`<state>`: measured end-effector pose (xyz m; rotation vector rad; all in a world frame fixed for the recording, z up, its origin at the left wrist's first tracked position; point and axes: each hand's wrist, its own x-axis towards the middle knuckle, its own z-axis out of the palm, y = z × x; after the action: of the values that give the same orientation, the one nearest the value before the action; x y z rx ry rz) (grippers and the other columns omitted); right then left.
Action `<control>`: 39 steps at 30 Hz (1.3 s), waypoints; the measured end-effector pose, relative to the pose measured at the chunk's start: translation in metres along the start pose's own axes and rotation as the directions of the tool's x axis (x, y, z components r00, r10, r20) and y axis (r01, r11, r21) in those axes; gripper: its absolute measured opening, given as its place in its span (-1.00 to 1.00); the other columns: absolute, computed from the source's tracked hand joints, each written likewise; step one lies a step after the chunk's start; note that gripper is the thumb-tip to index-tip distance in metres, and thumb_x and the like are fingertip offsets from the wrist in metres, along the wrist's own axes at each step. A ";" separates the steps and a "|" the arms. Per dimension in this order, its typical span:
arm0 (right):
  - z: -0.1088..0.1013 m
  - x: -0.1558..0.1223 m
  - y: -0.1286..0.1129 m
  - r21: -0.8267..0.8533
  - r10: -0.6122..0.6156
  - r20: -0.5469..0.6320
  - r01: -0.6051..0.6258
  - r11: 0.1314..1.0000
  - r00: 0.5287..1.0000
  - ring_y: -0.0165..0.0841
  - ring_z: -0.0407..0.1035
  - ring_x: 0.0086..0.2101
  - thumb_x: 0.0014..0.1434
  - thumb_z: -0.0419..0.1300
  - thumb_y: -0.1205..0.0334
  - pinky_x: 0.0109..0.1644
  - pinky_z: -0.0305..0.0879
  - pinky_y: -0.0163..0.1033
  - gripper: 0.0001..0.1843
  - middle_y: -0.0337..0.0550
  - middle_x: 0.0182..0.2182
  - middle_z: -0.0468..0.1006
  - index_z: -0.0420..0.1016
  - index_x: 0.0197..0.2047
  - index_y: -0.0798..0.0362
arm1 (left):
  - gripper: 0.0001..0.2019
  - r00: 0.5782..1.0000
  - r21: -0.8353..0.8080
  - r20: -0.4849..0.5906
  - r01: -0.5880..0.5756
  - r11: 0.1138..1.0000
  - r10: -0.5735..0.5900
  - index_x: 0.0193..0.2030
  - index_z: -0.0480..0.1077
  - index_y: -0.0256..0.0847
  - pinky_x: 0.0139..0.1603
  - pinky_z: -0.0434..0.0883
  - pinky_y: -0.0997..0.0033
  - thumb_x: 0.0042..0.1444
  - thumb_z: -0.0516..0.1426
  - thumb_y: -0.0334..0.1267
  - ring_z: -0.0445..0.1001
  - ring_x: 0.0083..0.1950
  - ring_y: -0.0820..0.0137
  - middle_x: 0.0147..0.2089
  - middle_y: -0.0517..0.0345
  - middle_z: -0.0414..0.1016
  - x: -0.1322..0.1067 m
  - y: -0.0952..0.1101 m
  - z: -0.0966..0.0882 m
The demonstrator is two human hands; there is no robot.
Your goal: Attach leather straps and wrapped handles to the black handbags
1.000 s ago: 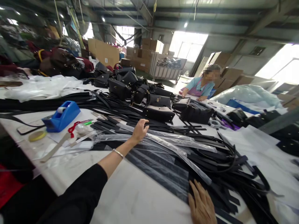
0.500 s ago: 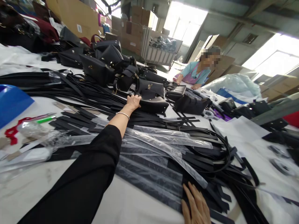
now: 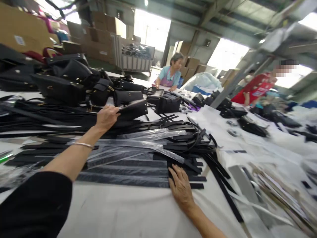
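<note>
My left hand reaches across the strips with its fingers closed on the near left edge of a black handbag. The bag lies at the front of a pile of black handbags. My right hand rests with fingers stretched over the right ends of flat black straps. Clear plastic sleeves wrap many of these straps. Loose black straps curl just beyond my right hand, and a long bundle of them passes under my left wrist.
Across the table a person in a blue top leans over the work; another in red stands to the right. A slanted metal post rises at the right. Grey and brown strips lie on white sheeting at the right.
The view has swung to the right, bringing the person in red into sight. My left hand has gripped the handbag's edge and raised it slightly. My right hand stays on the straps.
</note>
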<state>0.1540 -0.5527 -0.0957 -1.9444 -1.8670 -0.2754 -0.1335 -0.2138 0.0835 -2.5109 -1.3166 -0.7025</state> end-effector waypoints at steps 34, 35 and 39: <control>-0.186 -0.074 -0.058 0.909 0.499 0.196 -0.347 0.231 0.844 -0.31 0.39 -0.28 -0.13 0.37 0.11 -0.13 0.32 -0.22 -0.66 -0.26 -0.35 0.52 0.51 -0.26 0.04 | -0.54 0.827 -0.085 -0.299 -0.520 0.850 0.476 0.23 0.29 -0.13 0.33 0.12 0.12 0.21 -0.03 -0.47 0.45 0.14 0.25 0.18 0.04 0.47 -0.363 0.194 -0.065; -0.193 -0.073 -0.062 0.909 0.488 0.162 -0.322 0.264 0.858 -0.31 0.38 -0.25 -0.13 0.37 0.13 -0.09 0.30 -0.22 -0.67 -0.27 -0.34 0.51 0.52 -0.26 0.02 | -0.52 0.829 -0.079 -0.295 -0.517 0.852 0.476 0.26 0.27 -0.14 0.33 0.13 0.12 0.20 -0.02 -0.47 0.43 0.17 0.24 0.21 0.02 0.44 -0.366 0.194 -0.065; -0.211 -0.079 -0.067 0.854 0.438 0.030 -0.250 0.455 0.899 -0.28 0.36 -0.17 -0.08 0.34 0.10 0.02 0.24 -0.17 -0.59 -0.22 -0.22 0.52 0.49 -0.13 0.01 | -0.53 0.877 -0.162 -0.221 -0.465 0.870 0.427 0.24 0.28 -0.13 0.24 0.30 0.16 0.18 0.01 -0.44 0.38 0.23 0.21 0.24 -0.01 0.40 -0.377 0.200 -0.070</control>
<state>0.1139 -0.7153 0.0690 -1.4299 -1.0527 0.4969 -0.1746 -0.6258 -0.0424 -2.6927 -0.5823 -0.9651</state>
